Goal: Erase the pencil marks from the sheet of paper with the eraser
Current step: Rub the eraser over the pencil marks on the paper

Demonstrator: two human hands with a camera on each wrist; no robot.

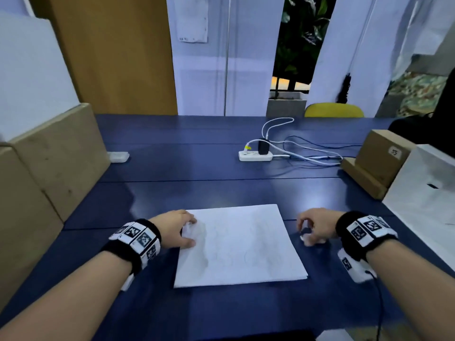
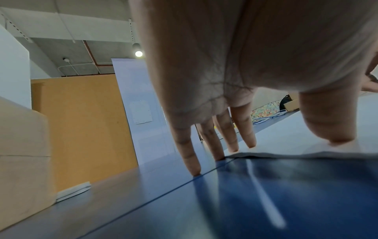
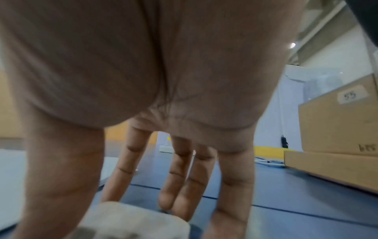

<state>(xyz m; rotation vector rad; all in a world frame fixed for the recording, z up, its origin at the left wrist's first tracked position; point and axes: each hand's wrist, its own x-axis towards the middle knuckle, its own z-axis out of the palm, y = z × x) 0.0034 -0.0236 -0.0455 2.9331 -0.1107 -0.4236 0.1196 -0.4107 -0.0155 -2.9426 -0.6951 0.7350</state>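
A white sheet of paper with faint pencil marks lies on the blue table, near its front. My left hand presses on the sheet's left edge. In the left wrist view the left hand has straight fingers: the thumb and two fingertips rest on the paper, the others on the table. Just right of the sheet, my right hand reaches down over a small white eraser lying on the table. In the right wrist view the eraser sits between the thumb and fingers of the right hand.
Stacked cardboard boxes line the left side. A power strip with cables lies at the back. A cardboard box and a white box stand to the right. A small white object lies at the back left.
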